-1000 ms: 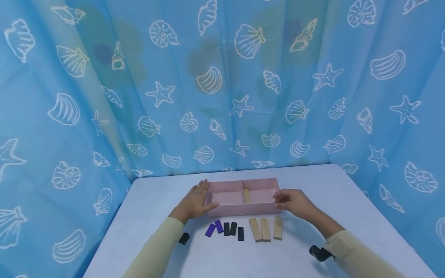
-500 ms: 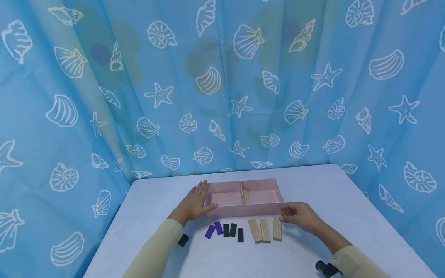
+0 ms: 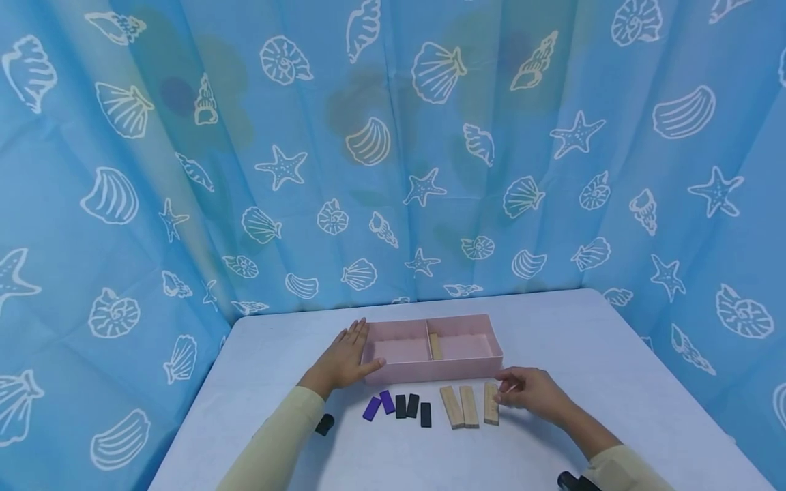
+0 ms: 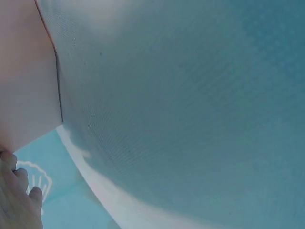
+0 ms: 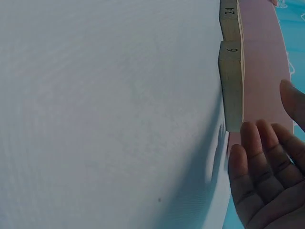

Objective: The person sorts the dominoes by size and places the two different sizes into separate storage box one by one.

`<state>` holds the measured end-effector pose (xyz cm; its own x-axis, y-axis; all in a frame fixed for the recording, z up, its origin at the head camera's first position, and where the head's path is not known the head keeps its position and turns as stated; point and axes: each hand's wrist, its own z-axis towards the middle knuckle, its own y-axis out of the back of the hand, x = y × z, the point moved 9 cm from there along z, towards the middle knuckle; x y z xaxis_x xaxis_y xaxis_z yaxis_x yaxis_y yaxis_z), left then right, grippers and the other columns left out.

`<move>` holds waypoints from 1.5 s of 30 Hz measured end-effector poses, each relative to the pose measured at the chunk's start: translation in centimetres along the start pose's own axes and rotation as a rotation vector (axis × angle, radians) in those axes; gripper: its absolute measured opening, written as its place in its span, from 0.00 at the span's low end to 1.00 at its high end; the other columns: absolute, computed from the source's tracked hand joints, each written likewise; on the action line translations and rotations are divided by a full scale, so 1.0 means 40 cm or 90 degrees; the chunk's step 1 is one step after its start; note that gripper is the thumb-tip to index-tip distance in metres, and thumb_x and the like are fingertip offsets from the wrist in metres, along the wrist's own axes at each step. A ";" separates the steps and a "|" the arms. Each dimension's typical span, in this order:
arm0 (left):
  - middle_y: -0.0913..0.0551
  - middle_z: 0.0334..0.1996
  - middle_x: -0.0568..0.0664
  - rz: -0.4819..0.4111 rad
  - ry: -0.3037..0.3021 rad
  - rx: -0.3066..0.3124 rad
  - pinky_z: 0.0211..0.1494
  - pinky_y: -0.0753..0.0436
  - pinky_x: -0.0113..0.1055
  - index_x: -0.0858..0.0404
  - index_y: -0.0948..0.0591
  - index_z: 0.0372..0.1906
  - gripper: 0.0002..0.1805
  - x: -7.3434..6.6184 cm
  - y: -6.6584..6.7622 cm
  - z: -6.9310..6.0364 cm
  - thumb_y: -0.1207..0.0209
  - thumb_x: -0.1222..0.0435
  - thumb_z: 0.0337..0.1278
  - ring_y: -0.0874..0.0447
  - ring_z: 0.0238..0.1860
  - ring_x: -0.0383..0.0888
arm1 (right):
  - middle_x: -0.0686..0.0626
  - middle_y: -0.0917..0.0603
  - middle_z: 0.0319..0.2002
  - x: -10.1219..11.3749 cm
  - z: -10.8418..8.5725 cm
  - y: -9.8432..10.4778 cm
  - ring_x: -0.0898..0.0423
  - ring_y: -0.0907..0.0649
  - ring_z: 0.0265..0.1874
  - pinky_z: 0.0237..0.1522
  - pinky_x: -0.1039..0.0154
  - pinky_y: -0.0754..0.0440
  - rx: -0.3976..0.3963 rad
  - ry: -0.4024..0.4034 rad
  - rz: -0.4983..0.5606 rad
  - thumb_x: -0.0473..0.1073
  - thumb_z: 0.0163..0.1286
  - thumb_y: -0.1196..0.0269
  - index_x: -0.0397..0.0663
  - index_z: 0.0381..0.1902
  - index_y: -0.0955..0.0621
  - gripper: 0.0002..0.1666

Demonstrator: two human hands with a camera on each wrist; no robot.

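A pink two-part box (image 3: 436,370) stands on the table, with one wooden block (image 3: 434,346) beside the divider in its right compartment. My left hand (image 3: 339,358) rests against the box's left end, fingers straight and thumb over the front corner. My right hand (image 3: 536,393) is at the rightmost of three wooden blocks (image 3: 491,404) in front of the box, fingers slightly bent. In the right wrist view, the right hand (image 5: 269,176) has thumb and fingers apart with nothing between them, close to the end of a block (image 5: 232,86) marked 6.
Two purple blocks (image 3: 371,408) and three black blocks (image 3: 426,414) lie in front of the box. Two other wooden blocks (image 3: 469,407) lie left of the rightmost one. A blue shell-patterned curtain (image 3: 393,170) hangs behind the white table (image 3: 393,464).
My right hand has moved from the box's right end down and toward me, to the rightmost wooden block. My left hand stays at the box's left end.
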<state>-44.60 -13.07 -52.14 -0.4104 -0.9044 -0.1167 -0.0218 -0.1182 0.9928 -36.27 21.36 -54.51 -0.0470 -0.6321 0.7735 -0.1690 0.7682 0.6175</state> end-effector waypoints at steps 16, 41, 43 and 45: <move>0.56 0.77 0.53 -0.013 -0.008 -0.011 0.74 0.55 0.48 0.64 0.53 0.77 0.53 -0.002 0.004 -0.004 0.58 0.31 0.60 0.61 0.76 0.50 | 0.52 0.22 0.26 -0.018 0.009 -0.040 0.55 0.23 0.25 0.28 0.61 0.25 0.044 -0.017 -0.102 0.53 0.46 0.22 0.35 0.63 0.27 0.50; 0.58 0.77 0.52 -0.018 0.002 -0.019 0.74 0.56 0.46 0.63 0.54 0.78 0.53 0.005 0.003 0.000 0.58 0.31 0.60 0.63 0.76 0.49 | 0.49 0.18 0.44 0.012 0.008 -0.052 0.51 0.19 0.41 0.48 0.45 0.21 0.030 -0.012 -0.194 0.59 0.40 0.22 0.40 0.63 0.25 0.53; 0.57 0.77 0.52 -0.021 -0.001 -0.021 0.74 0.55 0.47 0.63 0.53 0.77 0.53 0.004 0.002 0.000 0.57 0.31 0.60 0.62 0.76 0.49 | 0.49 0.18 0.44 0.013 0.001 -0.053 0.53 0.19 0.39 0.46 0.48 0.20 0.023 -0.008 -0.181 0.58 0.40 0.22 0.40 0.64 0.27 0.54; 0.56 0.77 0.52 -0.024 -0.002 -0.021 0.74 0.55 0.47 0.64 0.53 0.77 0.53 0.003 -0.002 -0.001 0.57 0.31 0.60 0.62 0.76 0.49 | 0.50 0.18 0.44 0.014 -0.007 -0.057 0.55 0.19 0.38 0.43 0.51 0.19 0.016 -0.003 -0.168 0.56 0.41 0.22 0.40 0.65 0.28 0.54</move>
<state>-44.60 -13.20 -52.23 -0.4130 -0.8977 -0.1534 -0.0075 -0.1651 0.9863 -35.64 19.30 -55.45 -0.0021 -0.8110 0.5851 -0.2010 0.5735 0.7942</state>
